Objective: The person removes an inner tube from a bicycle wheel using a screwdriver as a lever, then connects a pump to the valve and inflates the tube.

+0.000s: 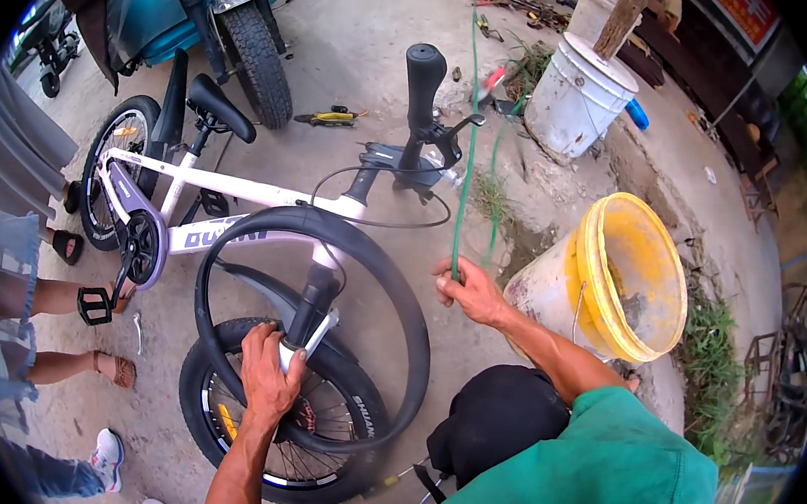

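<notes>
My left hand [270, 374] grips the front fork [312, 306] of a white-and-purple bicycle [255, 190] just above the front wheel [329, 478], fingers curled over the white crown. A smooth black rubber hoop [415, 314], like an inner tube, loops round the fork and lies across the wheel. Its right side is blurred. Off to the right, my right hand [472, 292] closes round a thin green cord [467, 176], which runs up toward the far ground. Its fingertips partly hide the cord's near end. Green sleeve cloth covers that upper arm.
A yellow-rimmed bucket [589, 238] stands beside my right forearm; a white bucket [567, 99] is farther back. Yellow-handled pliers [331, 116] and a wrench [137, 333] lie on the ground. People stand at the left. A teal vehicle [186, 7] is behind the bicycle.
</notes>
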`<state>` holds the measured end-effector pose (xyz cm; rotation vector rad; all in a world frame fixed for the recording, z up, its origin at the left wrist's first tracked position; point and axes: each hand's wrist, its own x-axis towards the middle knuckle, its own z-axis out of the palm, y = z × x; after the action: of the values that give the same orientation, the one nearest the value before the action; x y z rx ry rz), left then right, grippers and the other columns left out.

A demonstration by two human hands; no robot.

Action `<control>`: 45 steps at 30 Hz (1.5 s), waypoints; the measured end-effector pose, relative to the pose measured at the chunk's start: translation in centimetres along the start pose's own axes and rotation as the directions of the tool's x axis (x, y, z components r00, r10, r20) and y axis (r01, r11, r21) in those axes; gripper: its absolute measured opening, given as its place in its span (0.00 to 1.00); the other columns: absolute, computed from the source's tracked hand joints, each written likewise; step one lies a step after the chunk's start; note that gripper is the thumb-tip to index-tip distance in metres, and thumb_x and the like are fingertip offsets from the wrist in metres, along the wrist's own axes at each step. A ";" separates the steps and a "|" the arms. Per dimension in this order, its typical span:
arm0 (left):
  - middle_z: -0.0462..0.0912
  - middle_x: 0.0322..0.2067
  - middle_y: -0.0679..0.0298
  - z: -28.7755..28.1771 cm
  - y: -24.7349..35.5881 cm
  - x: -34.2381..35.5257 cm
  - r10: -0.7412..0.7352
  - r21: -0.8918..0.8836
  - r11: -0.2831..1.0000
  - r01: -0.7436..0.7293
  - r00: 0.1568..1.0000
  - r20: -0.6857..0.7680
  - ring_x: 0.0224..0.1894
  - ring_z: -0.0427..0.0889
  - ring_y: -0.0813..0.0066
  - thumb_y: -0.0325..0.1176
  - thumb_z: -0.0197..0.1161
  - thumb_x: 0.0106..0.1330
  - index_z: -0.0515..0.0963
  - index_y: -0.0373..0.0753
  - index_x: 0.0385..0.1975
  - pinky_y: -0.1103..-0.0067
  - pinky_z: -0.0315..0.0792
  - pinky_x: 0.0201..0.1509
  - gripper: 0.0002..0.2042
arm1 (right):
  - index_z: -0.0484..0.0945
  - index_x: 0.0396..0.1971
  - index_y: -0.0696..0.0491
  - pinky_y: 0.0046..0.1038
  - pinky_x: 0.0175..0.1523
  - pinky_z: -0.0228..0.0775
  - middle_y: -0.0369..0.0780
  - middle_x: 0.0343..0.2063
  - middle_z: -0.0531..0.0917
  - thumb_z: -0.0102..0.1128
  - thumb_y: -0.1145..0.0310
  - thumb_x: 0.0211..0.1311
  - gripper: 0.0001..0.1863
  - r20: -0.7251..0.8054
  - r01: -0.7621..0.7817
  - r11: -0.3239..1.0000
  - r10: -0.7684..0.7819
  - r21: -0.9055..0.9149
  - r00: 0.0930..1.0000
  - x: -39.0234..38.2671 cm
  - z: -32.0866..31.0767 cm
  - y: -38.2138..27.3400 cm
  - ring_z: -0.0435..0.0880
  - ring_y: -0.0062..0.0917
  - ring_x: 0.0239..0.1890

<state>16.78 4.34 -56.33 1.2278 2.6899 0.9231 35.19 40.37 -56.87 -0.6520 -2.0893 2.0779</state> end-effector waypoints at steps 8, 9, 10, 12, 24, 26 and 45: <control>0.75 0.58 0.45 0.1 0.1 -0.1 0.014 -0.004 1.000 -0.014 1.000 -0.014 0.64 0.70 0.43 0.37 0.66 0.62 0.77 0.29 0.52 0.57 0.65 0.70 0.22 | 0.73 0.54 0.55 0.38 0.53 0.76 0.39 0.37 0.84 0.53 0.61 0.76 0.16 0.445 -0.402 0.625 0.095 0.670 0.890 -2.7 3.3 -1.5 0.84 0.26 0.41; 0.75 0.58 0.45 0.1 0.1 -0.1 0.012 -0.002 1.000 -0.012 1.000 -0.017 0.64 0.70 0.43 0.37 0.66 0.63 0.77 0.29 0.52 0.57 0.64 0.70 0.22 | 0.74 0.54 0.55 0.39 0.56 0.74 0.40 0.40 0.85 0.52 0.60 0.76 0.16 0.484 -0.383 0.777 0.116 0.499 0.867 -2.6 3.8 -1.9 0.85 0.29 0.44; 0.75 0.58 0.45 0.0 0.0 -0.2 0.008 0.003 1.000 -0.008 1.000 -0.015 0.64 0.70 0.43 0.37 0.66 0.63 0.77 0.29 0.52 0.57 0.64 0.70 0.22 | 0.76 0.53 0.55 0.38 0.55 0.75 0.40 0.42 0.86 0.53 0.60 0.75 0.16 0.522 -0.164 0.986 0.142 -0.004 0.841 -2.7 4.7 -2.2 0.86 0.32 0.48; 0.75 0.58 0.45 0.0 -0.1 -0.2 0.013 0.007 1.000 -0.013 1.000 -0.015 0.64 0.70 0.44 0.39 0.66 0.63 0.77 0.29 0.52 0.57 0.65 0.70 0.23 | 0.77 0.52 0.55 0.38 0.54 0.75 0.41 0.41 0.87 0.53 0.59 0.75 0.16 0.572 0.109 0.876 0.208 -0.469 0.793 -4.0 6.4 -2.2 0.86 0.32 0.48; 0.78 0.53 0.49 -2.8 2.8 1.3 0.050 0.114 0.993 -0.041 0.996 -0.077 0.56 0.76 0.49 0.37 0.69 0.61 0.77 0.32 0.53 0.59 0.71 0.59 0.23 | 0.77 0.52 0.52 0.43 0.50 0.79 0.39 0.43 0.83 0.51 0.54 0.78 0.18 0.836 -0.781 0.551 0.247 0.296 0.491 -4.3 9.2 -5.2 0.84 0.33 0.46; 0.77 0.54 0.49 -3.7 3.8 1.2 0.154 -0.084 0.984 -0.158 0.987 -0.056 0.56 0.77 0.51 0.32 0.69 0.60 0.76 0.32 0.54 0.63 0.71 0.59 0.22 | 0.77 0.52 0.53 0.43 0.50 0.79 0.39 0.44 0.84 0.51 0.55 0.78 0.18 0.816 -0.750 0.518 0.157 0.412 0.557 -3.6 11.5 -8.5 0.84 0.33 0.46; 0.85 0.34 0.55 -5.2 23.1 -3.9 0.843 -0.923 -0.102 0.371 0.525 0.117 0.27 0.83 0.68 0.48 0.52 0.78 0.81 0.33 0.33 0.76 0.77 0.32 0.23 | 0.79 0.56 0.58 0.36 0.61 0.74 0.45 0.47 0.87 0.39 0.39 0.78 0.36 -0.127 -0.226 0.973 0.219 -0.046 0.967 -21.6 10.1 -13.9 0.85 0.34 0.51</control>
<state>33.59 10.75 -40.49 1.1977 0.3139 1.3949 47.78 23.27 -39.24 -1.0393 -2.1027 2.0311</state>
